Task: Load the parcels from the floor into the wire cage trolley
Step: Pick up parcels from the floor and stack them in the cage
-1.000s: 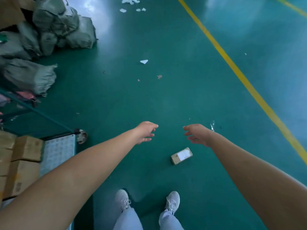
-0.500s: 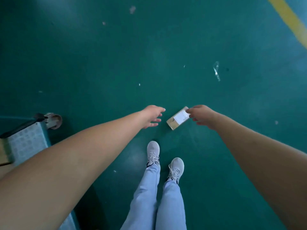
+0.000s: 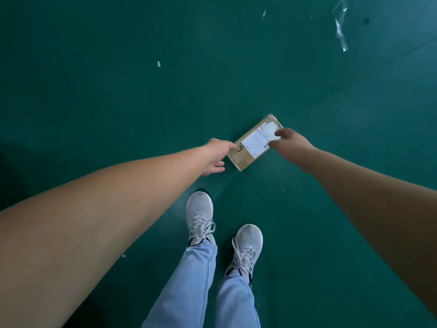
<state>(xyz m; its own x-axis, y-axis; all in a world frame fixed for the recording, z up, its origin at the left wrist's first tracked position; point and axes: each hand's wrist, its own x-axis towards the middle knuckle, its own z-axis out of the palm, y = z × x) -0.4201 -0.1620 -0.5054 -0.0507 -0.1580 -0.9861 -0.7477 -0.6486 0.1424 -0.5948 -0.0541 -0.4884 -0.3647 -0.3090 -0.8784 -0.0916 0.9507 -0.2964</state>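
Hands [image 3: 254, 151] — parcel [image 3: 250, 147] — green floor [image 3: 118, 91]

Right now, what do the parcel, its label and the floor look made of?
Parcel: brown cardboard, matte; glossy patches suggest clear tape.
Label: white paper with printed text and a barcode, probably adhesive.
Floor: smooth green coating, likely epoxy paint over concrete; soft sheen, no seams.
Clear scrap: looks like plastic film, crinkled and shiny.
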